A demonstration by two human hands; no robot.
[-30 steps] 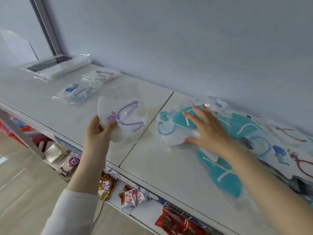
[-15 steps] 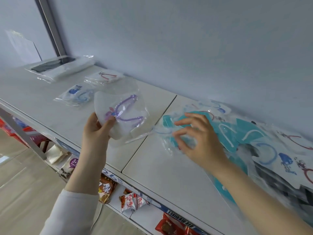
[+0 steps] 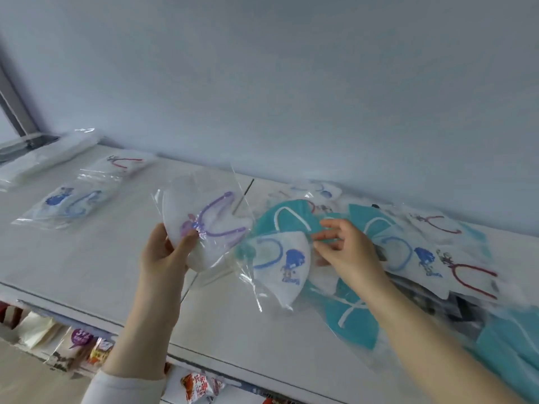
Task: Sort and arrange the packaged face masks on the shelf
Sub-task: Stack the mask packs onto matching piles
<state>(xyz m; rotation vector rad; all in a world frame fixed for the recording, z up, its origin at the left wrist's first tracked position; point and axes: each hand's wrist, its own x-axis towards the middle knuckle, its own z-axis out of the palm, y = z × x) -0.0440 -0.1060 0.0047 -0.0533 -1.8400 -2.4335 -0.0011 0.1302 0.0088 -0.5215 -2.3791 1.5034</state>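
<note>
- The left hand grips the purple-looped mask (white, sealed in a clear wrapper) at its lower edge. The thumb lies across the front, and the pack is held up above the shelf.
- The right hand has its fingers curled and pinches the right edge of the blue-looped mask. This is another white mask in clear wrap, with a blue figure printed on it.
- That pack sits just right of the purple-looped one and lies partly over the teal masks.
- Behind and to the right of the right hand is the mixed pile of wrapped masks. They are teal and white with blue or red loops, overlapping along the back of the shelf against the wall.
- Well apart on the left of the shelf lie two single packs: the sorted blue pack nearer the front and the red-looped pack behind it.
- Further left is a flat clear-wrapped bundle.
- Snack packets show on the level below the shelf edge.
</note>
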